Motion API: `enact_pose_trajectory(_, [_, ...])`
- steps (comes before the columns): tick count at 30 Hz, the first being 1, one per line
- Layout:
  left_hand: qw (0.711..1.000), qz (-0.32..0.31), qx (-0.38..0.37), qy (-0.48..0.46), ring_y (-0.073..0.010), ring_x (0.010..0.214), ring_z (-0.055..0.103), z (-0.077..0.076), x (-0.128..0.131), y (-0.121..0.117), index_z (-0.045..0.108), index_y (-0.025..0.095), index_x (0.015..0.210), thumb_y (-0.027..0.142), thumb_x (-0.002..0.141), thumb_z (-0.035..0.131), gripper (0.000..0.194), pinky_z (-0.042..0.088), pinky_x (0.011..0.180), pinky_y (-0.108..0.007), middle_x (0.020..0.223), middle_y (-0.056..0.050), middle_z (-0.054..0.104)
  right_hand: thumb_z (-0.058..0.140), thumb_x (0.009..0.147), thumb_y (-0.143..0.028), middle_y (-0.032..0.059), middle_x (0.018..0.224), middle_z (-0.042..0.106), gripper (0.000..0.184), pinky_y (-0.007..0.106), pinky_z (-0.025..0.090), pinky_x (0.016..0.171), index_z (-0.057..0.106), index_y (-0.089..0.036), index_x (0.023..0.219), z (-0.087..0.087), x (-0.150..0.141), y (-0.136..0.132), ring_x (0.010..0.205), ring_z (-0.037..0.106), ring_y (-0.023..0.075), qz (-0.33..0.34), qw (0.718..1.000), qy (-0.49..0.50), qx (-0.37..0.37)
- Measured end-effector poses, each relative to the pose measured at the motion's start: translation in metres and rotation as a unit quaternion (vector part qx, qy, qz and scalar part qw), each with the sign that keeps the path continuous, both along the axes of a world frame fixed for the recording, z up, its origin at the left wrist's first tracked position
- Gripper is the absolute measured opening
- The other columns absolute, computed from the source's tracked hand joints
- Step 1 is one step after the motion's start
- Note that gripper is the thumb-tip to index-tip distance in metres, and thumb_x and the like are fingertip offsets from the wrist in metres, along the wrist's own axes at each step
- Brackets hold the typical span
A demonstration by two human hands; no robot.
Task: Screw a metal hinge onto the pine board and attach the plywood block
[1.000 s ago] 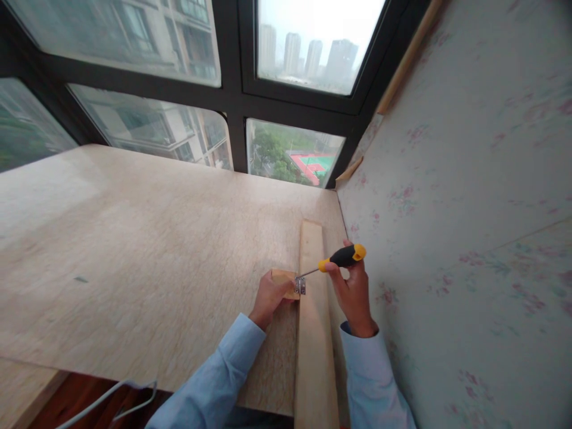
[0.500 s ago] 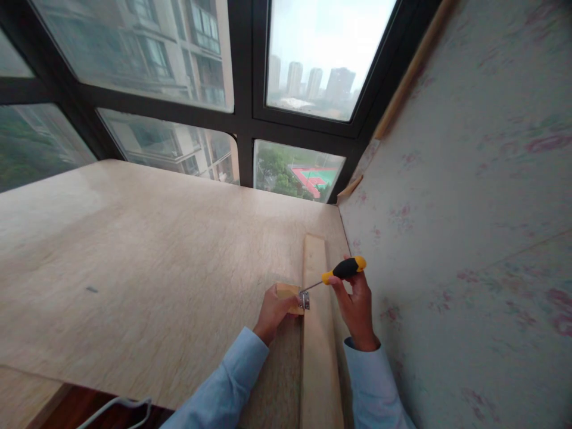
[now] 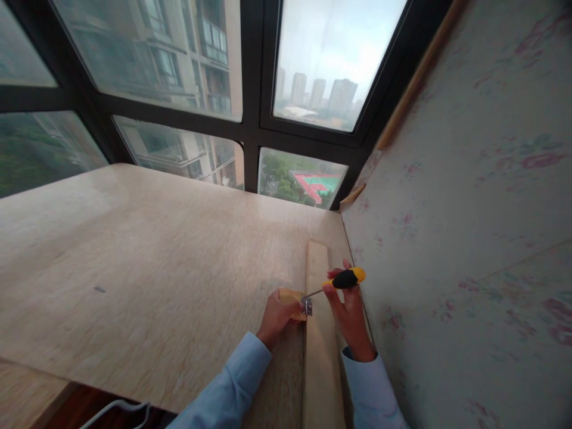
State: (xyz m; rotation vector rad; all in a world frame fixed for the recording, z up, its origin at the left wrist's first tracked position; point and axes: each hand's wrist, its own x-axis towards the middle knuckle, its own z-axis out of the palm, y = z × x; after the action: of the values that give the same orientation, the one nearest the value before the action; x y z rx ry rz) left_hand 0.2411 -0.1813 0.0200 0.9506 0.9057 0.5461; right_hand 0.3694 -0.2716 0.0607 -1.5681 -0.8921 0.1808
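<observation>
A small wooden block (image 3: 291,296) is gripped in my left hand (image 3: 277,316), its end against the side of a long wooden board (image 3: 322,363). Across the joint between them lies a small metal hinge (image 3: 307,306), with my left thumb close beside it. My right hand (image 3: 351,316) holds a screwdriver (image 3: 345,279) by its black and yellow handle, fingers closed around the front of it. The shaft slants down to the left and its tip meets the hinge. Whether a screw sits under the tip is too small to tell.
The board lies on a broad beige marble-patterned ledge (image 3: 156,256), near the flowered wall (image 3: 447,286) on the right. Dark-framed windows (image 3: 252,119) rise behind. A small grey piece (image 3: 99,289) lies at the left, and a white cable (image 3: 118,406) shows below the ledge's front edge.
The screwdriver handle has tipped a little lower, and my right fingers have shifted around it, some now showing behind the handle. The whole view has moved slightly. My left hand keeps its grip.
</observation>
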Motion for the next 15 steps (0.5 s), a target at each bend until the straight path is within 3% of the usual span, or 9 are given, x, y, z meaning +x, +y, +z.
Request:
enact_pose_trajectory(4, [1.000, -0.003, 0.003, 0.006, -0.0190, 0.064, 0.069, 0.002, -0.001, 0.000, 0.064, 0.014, 0.084, 0.018, 0.058, 0.077, 0.030, 0.055, 0.052, -0.025, 0.075, -0.003, 0.073, 0.056, 0.095, -0.042, 0.0110, 0.151, 0.046, 0.071, 0.049, 0.039, 0.112, 0.019, -0.030, 0.154, 0.010, -0.012, -0.002, 0.136, 0.047, 0.0231, 0.140, 0.986, 0.085, 0.038])
enact_pose_trajectory(7, [1.000, -0.005, 0.005, 0.002, -0.0191, 0.064, 0.069, 0.005, -0.001, -0.001, 0.063, 0.014, 0.084, 0.018, 0.060, 0.076, 0.028, 0.055, 0.052, -0.026, 0.075, -0.003, 0.073, 0.056, 0.095, -0.041, 0.0094, 0.142, 0.057, 0.057, 0.052, 0.040, 0.111, 0.037, -0.029, 0.147, 0.016, -0.014, -0.005, 0.131, 0.054, 0.0244, 0.177, 0.981, 0.083, 0.008])
enact_pose_trajectory(9, [1.000, 0.002, 0.007, 0.004, -0.0189, 0.064, 0.069, 0.006, -0.002, -0.001, 0.063, 0.014, 0.083, 0.016, 0.059, 0.075, 0.027, 0.056, 0.053, -0.026, 0.074, -0.003, 0.072, 0.063, 0.091, -0.043, 0.0094, 0.127, 0.068, 0.042, 0.053, 0.040, 0.110, 0.059, -0.026, 0.129, 0.016, -0.012, -0.006, 0.124, 0.060, 0.0275, 0.131, 0.990, 0.029, -0.031])
enact_pose_trajectory(11, [1.000, 0.006, 0.004, 0.012, -0.0191, 0.064, 0.069, 0.007, -0.002, -0.001, 0.064, 0.014, 0.082, 0.015, 0.059, 0.075, 0.026, 0.056, 0.052, -0.026, 0.073, -0.002, 0.072, 0.072, 0.082, -0.045, 0.0096, 0.116, 0.074, 0.034, 0.053, 0.044, 0.106, 0.071, -0.023, 0.107, 0.015, -0.009, -0.006, 0.115, 0.065, 0.0306, 0.051, 0.997, -0.026, -0.054])
enact_pose_trajectory(15, [1.000, 0.002, 0.003, 0.007, -0.0191, 0.065, 0.070, 0.006, -0.001, -0.001, 0.065, 0.013, 0.082, 0.013, 0.059, 0.075, 0.025, 0.056, 0.053, -0.026, 0.075, -0.003, 0.073, 0.079, 0.073, -0.047, 0.0095, 0.098, 0.077, 0.037, 0.047, 0.053, 0.090, 0.072, -0.020, 0.097, 0.013, -0.006, -0.004, 0.095, 0.071, 0.0295, -0.065, 0.998, 0.003, 0.002])
